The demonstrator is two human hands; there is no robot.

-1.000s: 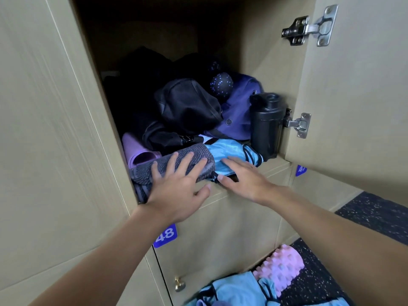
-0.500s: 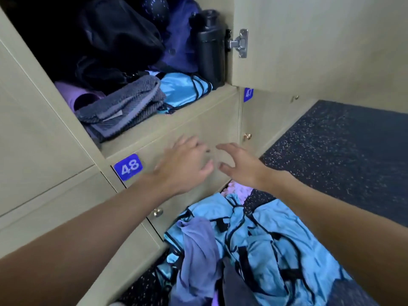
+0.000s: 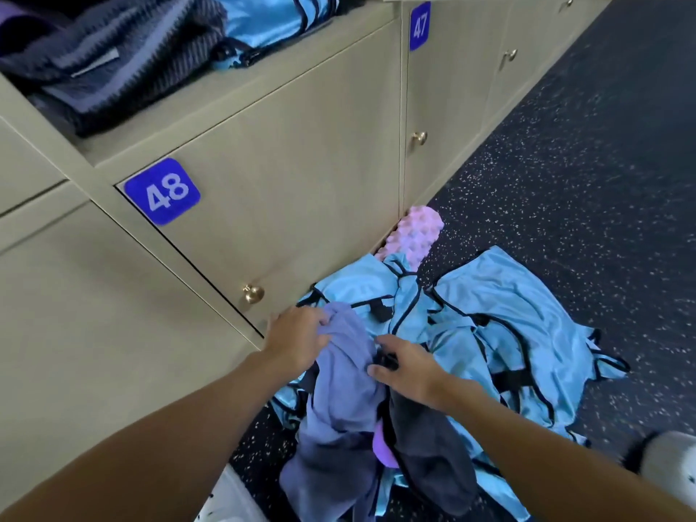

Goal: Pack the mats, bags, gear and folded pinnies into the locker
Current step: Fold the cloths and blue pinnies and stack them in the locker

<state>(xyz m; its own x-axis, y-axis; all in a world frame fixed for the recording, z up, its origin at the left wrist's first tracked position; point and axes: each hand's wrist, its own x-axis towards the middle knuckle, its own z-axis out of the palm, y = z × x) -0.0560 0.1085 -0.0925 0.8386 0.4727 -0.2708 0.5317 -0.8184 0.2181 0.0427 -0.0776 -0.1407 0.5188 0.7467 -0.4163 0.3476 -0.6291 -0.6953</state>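
A heap of light blue pinnies (image 3: 501,318) with black trim lies on the floor in front of the lockers. A purple-grey garment (image 3: 344,374) and a dark one (image 3: 429,442) lie on top of the heap. My left hand (image 3: 297,339) grips the upper end of the purple-grey garment. My right hand (image 3: 408,367) lies on the pile beside it, fingers curled on dark fabric. At the top left, the open locker shows a folded grey striped towel (image 3: 109,58) and a folded blue pinny (image 3: 271,20). A pink knobbly foam roller (image 3: 416,231) lies against the locker base.
Closed locker doors numbered 48 (image 3: 162,191) and 47 (image 3: 419,26) with brass knobs (image 3: 252,293) stand to the left of the heap. Dark speckled flooring (image 3: 587,152) stretches to the right. White shoes (image 3: 674,465) show at the bottom edge.
Both hands have dropped from the locker shelf to the floor heap. My left hand has taken hold of the purple-grey garment and my right hand has landed beside it. The view tilted downward.
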